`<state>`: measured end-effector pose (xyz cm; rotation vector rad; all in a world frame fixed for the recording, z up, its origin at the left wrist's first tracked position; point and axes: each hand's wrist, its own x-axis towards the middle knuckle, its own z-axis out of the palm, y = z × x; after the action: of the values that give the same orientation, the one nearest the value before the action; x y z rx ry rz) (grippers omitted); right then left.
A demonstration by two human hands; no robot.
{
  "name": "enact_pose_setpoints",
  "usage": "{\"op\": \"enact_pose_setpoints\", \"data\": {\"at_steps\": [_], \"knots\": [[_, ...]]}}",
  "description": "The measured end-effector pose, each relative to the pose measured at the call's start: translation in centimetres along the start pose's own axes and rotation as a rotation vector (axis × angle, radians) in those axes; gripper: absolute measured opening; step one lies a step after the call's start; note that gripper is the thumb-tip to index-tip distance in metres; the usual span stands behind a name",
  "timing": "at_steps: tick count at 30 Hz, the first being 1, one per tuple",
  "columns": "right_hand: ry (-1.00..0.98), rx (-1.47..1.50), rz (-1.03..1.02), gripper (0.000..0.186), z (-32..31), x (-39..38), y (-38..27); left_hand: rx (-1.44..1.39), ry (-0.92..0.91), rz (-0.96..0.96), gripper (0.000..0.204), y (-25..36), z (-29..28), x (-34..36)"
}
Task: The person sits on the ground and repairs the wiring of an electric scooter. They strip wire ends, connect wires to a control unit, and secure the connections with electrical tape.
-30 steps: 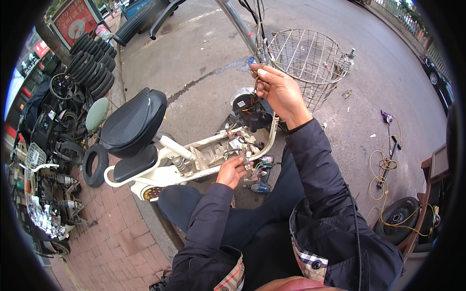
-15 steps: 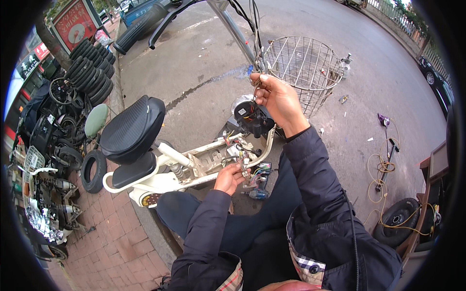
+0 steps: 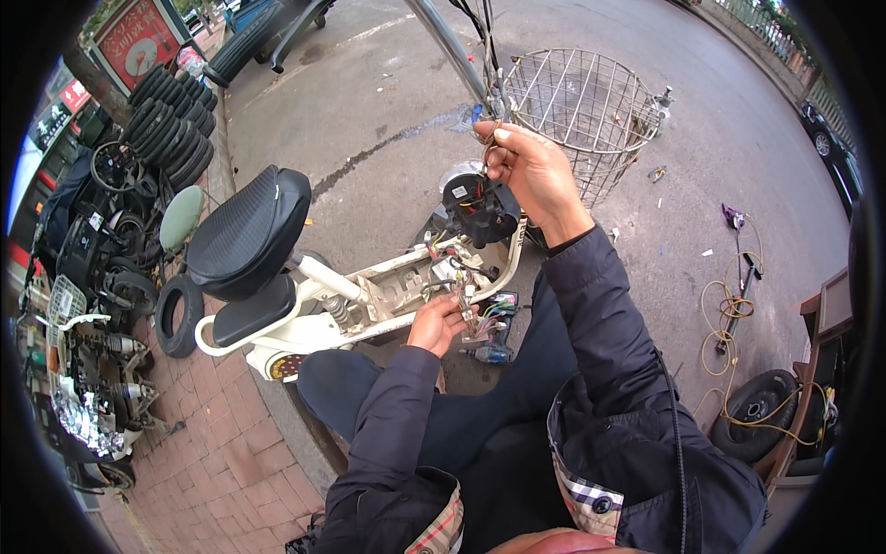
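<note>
A cream electric scooter with its body panels off stands before me, its frame bare and wiring exposed. My right hand is raised beside the handlebar stem, thumb and fingers pinched on a thin brown wire. Just under it hangs the round black headlight housing, seen from its open back with a few coloured wires inside. Low over the frame, my left hand has its fingers closed on a bundle of wires with connectors. Its fingertips are partly hidden by the bundle.
The wire basket is at the scooter's front, and the black seat to the left. A cordless drill lies near my knees. Stacked tyres stand far left. On the right are a yellow hose and a wheel.
The view has shifted slightly, so the handlebar grip sits higher and further left. Both hands keep their hold on the wires, with little movement.
</note>
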<state>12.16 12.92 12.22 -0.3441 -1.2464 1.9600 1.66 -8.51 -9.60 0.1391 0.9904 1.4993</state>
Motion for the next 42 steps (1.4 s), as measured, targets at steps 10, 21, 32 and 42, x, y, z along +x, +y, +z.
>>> {"op": "enact_pose_setpoints", "data": {"at_steps": [10,21,32,42], "knots": [[0.003,-0.104,-0.027,0.027,-0.2,-0.3,0.0,0.002,0.021,-0.008,0.029,-0.1,-0.1,0.1],[-0.008,-0.117,-0.043,0.031,-0.1,-0.2,0.0,-0.005,0.001,0.003,0.028,-0.1,-0.1,0.0],[-0.019,0.01,0.006,0.029,-0.6,0.0,-0.2,0.002,0.032,-0.015,0.029,-0.2,-0.3,0.1],[-0.093,-0.016,0.003,0.028,-1.5,0.5,0.4,-0.163,0.06,0.07,0.027,2.4,-1.0,-0.7]]}}
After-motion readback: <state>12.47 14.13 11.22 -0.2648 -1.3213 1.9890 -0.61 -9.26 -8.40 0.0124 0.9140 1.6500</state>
